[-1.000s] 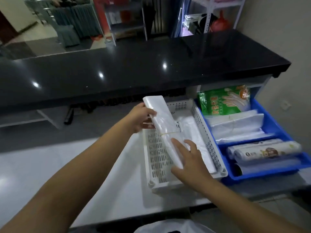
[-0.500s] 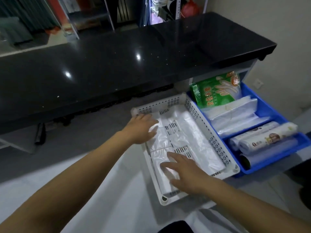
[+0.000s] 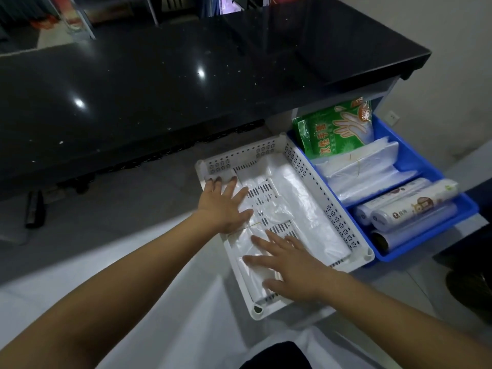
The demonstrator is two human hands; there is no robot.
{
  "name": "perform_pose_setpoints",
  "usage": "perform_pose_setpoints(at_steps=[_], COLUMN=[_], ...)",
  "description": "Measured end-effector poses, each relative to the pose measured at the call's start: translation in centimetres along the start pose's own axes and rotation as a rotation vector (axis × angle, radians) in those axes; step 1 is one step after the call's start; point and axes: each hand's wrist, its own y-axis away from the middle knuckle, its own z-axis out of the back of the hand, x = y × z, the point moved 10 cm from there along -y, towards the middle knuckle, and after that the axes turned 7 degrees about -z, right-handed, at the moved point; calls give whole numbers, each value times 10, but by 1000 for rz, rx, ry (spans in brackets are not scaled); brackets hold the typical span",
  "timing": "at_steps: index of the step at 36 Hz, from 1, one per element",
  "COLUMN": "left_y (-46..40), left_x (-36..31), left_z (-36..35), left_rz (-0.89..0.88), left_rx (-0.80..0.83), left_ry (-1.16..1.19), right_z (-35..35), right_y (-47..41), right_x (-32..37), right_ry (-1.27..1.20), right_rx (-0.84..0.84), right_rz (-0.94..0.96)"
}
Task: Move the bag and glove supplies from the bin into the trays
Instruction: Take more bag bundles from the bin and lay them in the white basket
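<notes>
A white perforated tray (image 3: pixel 343 218) lies on the white table. Two flat bundles of clear plastic bags lie in it side by side: a left bundle (image 3: pixel 249 247) and a right bundle (image 3: pixel 306 206). My left hand (image 3: pixel 225 205) presses flat on the far part of the left bundle, fingers spread. My right hand (image 3: pixel 290 269) rests flat on its near part. Right of the tray stands a blue bin (image 3: pixel 423 166) with a green glove packet (image 3: pixel 335 129), folded clear bags (image 3: pixel 364 171) and rolls of bags (image 3: pixel 407 206).
A black glossy counter (image 3: pixel 186 83) runs across the back, above the table. A beige wall (image 3: pixel 458 35) stands at the right. A dark object (image 3: pixel 34 209) lies on the floor at the left. White table surface (image 3: pixel 106 262) spreads left of the tray.
A second ago both hands held the left bundle above the tray. It now lies flat in the tray, and both hands have opened and press on it. The camera has tilted down.
</notes>
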Motion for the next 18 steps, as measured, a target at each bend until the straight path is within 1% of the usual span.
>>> perform_pose_setpoints(at_steps=[11, 15, 18], left_y=[-4, -1, 13], left_x=[0, -6, -8], left_z=[-6, 11, 21], left_rz=[18, 8, 36], left_rx=[31, -47, -83], left_ry=[-22, 53, 198], right_z=[-1, 5, 7], right_y=[-2, -6, -7], right_x=[3, 5, 6], right_ry=[56, 163, 195], right_rx=[30, -6, -16], right_rz=[-38, -23, -26])
